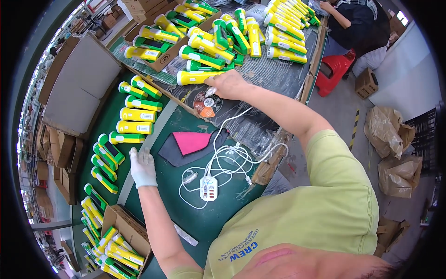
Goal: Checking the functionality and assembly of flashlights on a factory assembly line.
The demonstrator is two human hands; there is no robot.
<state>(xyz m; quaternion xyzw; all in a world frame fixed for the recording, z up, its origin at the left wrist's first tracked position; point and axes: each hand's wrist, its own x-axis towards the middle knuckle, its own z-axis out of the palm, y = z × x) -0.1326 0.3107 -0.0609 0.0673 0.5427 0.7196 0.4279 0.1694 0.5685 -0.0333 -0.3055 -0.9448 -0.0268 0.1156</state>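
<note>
My right hand reaches to the far cardboard-covered surface, fingers closed at the tail end of a yellow flashlight with a white head. A small whitish piece shows at its fingertips; I cannot make out what it is. My left hand, in a white glove, lies with fingers stretched out beside the row of flashlights, holding nothing. Close to it is a green-and-yellow flashlight with a dark panel. A white cable runs from the white multi-port charger up toward my right forearm.
Yellow-and-green flashlights fill a cardboard tray at the back and a box at lower left. More lie in rows at the far right. A pink-and-grey cloth lies mid-table. Beyond the table's right edge are a red stool and a seated person.
</note>
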